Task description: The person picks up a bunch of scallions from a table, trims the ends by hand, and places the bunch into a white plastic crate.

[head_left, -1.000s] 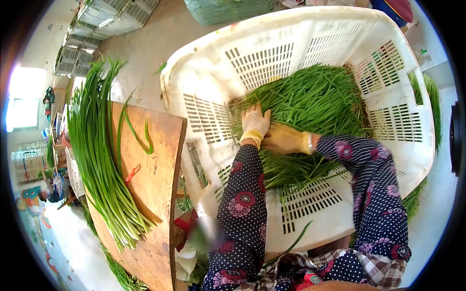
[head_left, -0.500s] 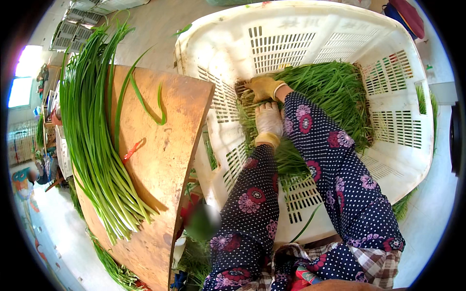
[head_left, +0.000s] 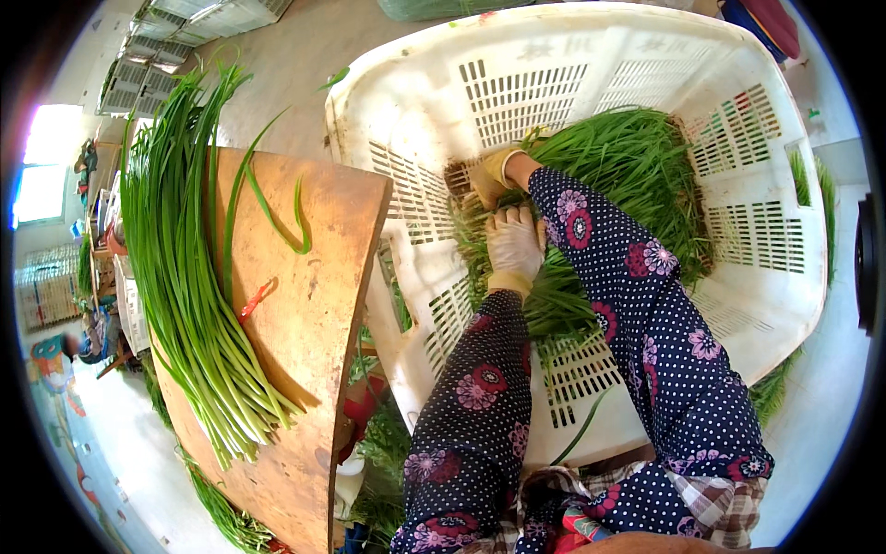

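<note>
Both my arms reach into a large white plastic basket [head_left: 406,111] holding a thick layer of green garlic chives [head_left: 614,157]. My left hand [head_left: 513,245], in a pale glove with a yellowish cuff, lies on the chives near the basket's left wall, its fingers stretched forward. Just beyond it, my right hand [head_left: 494,180] in a yellow glove reaches down at the stem ends of the chives. Its fingertips are hidden, so its grip does not show. Left of the basket, a long loose bundle of chives [head_left: 189,268] rests on a wooden board [head_left: 305,277].
A red tie [head_left: 257,300] lies on the board beside the bundle. The board's right edge stands close to the basket's left side. More chives [head_left: 217,508] lie below the board at lower left. White crates [head_left: 138,74] are stacked at the far left.
My right hand's fingers, spread leftward before, now point down among the stems. My left hand has shifted slightly and sits a little apart from the right. The view has moved a little.
</note>
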